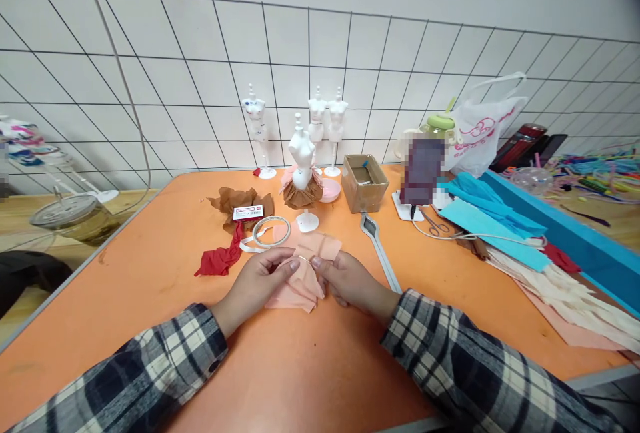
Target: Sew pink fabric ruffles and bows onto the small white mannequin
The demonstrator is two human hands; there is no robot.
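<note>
Cannot fully see the fingertips of the right hand [353, 280] behind the peach cloth [303, 280], nor identify the thin pale strip [305, 259], too small to tell, between its thumb and the left hand [265, 274]. Cannot read the fine print on the label card [248, 214], make out the upright dark device [425, 170] under its pixelated blur, or sort the contents of the cardboard box [370, 200]. Lose the left sleeve [150, 366] and right sleeve [480, 360] past the lower corners, the printed dress form [23, 136] past the left edge, and part of a rear mannequin [317, 113] behind the front mannequin [301, 153].
</note>
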